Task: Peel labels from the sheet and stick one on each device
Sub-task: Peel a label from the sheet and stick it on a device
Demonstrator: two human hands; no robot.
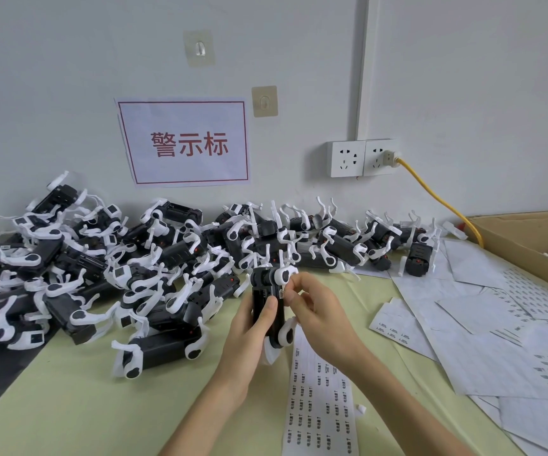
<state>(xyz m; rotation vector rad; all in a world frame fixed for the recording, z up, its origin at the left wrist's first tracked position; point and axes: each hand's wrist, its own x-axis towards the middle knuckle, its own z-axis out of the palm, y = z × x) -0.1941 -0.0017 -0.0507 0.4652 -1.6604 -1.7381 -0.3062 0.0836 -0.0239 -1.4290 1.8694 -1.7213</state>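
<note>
My left hand (252, 327) grips a black device (266, 291) with white curved arms, held upright above the table, thumb across its front. My right hand (318, 311) pinches at the device's right side, where a small label (281, 294) sits under the fingertips. Whether the label is stuck down or still held, I cannot tell. Below the hands lies a long label sheet (320, 403) with rows of small printed labels. A big pile of the same devices (108, 268) covers the table's left and back.
Used backing sheets (496, 340) and partly used label sheets are spread on the right. A cardboard box (529, 238) stands at the far right. A yellow cable (437, 195) runs from a wall socket (361, 158). The yellow-green tabletop (85, 406) shows in front.
</note>
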